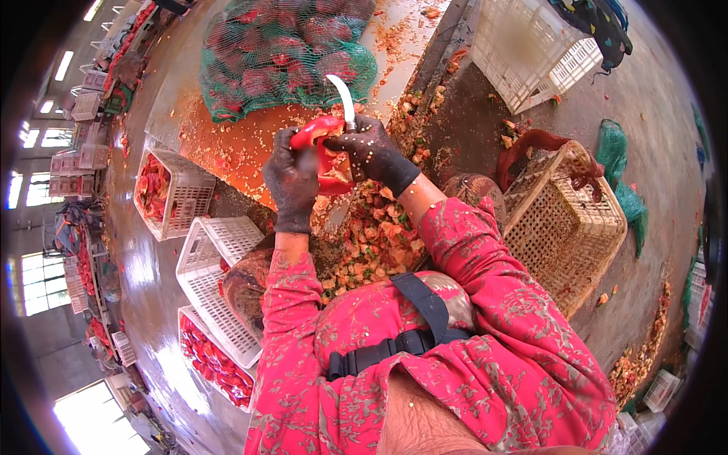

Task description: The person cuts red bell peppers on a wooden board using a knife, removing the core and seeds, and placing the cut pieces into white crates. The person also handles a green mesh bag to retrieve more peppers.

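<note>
A red bell pepper [325, 132], cut open with its pale inner ribs showing, is between my two gloved hands above the table's near corner. My left hand [291, 176], in a dark, seed-stained glove, grips the pepper from the left. In my right hand [378, 153] is a curved-blade knife [342, 94], its blade pointing up and away from me; the fingers of that hand also touch the pepper's opening. Just beyond lies a green mesh sack [287, 57] full of red peppers on the seed-strewn table [190, 133].
White plastic crates with red pepper pieces [153, 187] stand to the left, beside a crate [213, 284] near my knee. Cut cores [375, 233] are heaped below my hands. At right are a stained crate [560, 227], a pale crate [523, 51] and green netting [620, 176].
</note>
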`<state>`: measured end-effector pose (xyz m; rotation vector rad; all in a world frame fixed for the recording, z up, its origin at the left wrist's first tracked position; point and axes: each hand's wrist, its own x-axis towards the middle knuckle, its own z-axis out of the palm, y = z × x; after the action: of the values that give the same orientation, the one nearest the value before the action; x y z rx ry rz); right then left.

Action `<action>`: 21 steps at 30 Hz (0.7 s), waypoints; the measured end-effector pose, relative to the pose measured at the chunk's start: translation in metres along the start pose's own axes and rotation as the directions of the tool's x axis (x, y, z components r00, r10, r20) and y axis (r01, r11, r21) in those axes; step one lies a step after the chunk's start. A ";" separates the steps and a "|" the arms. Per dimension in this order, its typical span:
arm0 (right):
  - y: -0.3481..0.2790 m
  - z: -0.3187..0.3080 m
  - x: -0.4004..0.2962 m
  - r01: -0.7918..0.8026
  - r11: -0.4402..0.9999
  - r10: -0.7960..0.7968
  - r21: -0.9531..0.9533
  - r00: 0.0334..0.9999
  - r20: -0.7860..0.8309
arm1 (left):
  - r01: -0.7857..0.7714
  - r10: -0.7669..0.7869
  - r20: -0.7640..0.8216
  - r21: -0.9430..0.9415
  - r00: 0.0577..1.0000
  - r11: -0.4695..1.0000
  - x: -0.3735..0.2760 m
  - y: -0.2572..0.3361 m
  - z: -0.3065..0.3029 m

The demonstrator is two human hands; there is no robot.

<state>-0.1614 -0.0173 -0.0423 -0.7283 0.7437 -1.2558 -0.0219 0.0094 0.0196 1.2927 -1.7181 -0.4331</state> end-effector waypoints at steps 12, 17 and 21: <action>0.022 -0.011 0.016 0.267 0.574 -0.427 -0.774 0.904 -0.004 | -0.014 -0.016 -0.344 -0.085 0.939 0.996 0.006 -0.016 -0.044; -0.011 0.029 -0.016 -0.009 0.988 -0.005 0.153 0.995 0.095 | -0.317 0.362 -0.318 0.184 0.876 0.930 0.001 -0.031 -0.040; 0.021 0.041 -0.016 0.071 0.986 -0.097 0.148 0.980 0.174 | -0.482 0.542 -0.075 0.366 0.837 0.796 0.006 -0.019 -0.022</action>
<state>-0.1192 0.0043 -0.0346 -0.7525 0.4746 -1.2855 0.0071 0.0022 0.0198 0.9837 -1.9494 0.3010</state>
